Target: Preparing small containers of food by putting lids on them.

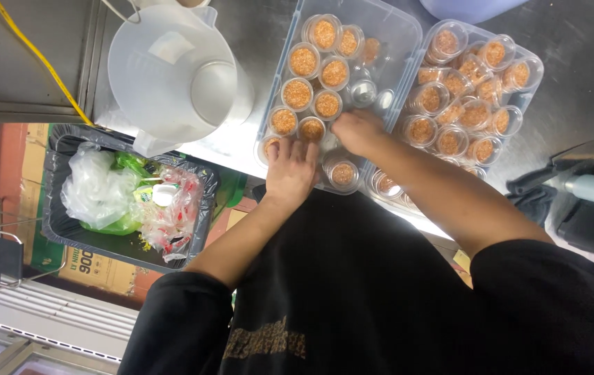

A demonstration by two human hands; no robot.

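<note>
Resting flat with fingers spread, left hand [290, 170] sits on the near edge of the clear tray [397, 31] of orange-filled sauce cups [298, 93]; right hand [358, 130] is curled among them, grip hidden, can't tell.

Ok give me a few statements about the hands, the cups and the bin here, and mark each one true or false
1. The small clear cups in the clear plastic tray hold an orange-brown filling. True.
2. The left hand grips the white plastic jug. False: it rests at the near edge of that tray, apart from the jug.
3. The right hand is down among the cups in the same tray. True.
4. The second tray, on the right, is empty. False: it is packed with filled cups.
5. The black bin holds crumpled plastic bags and wrappers. True.
</note>
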